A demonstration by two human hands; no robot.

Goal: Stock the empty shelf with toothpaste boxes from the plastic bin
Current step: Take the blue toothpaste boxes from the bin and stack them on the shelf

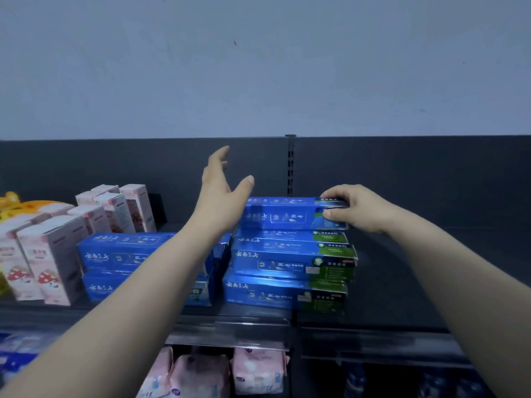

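Blue toothpaste boxes with green ends lie in two stacks on the dark shelf (pixel 402 297). My right hand (pixel 353 208) grips the right end of the top toothpaste box (pixel 284 215), which rests on the right stack (pixel 290 265). My left hand (pixel 221 185) hovers open just left of that box, fingers spread and raised, not touching it. My left forearm crosses in front of the lower left stack (pixel 120 254) and hides its right part. The plastic bin is out of view.
White and pink cartons (pixel 57 242) stand at the shelf's left, with yellow packaging (pixel 17 205) behind them. Pink soft packs (pixel 255 369) fill the shelf below. A slotted upright (pixel 290 165) divides the back panel. The shelf section to the right holds nothing.
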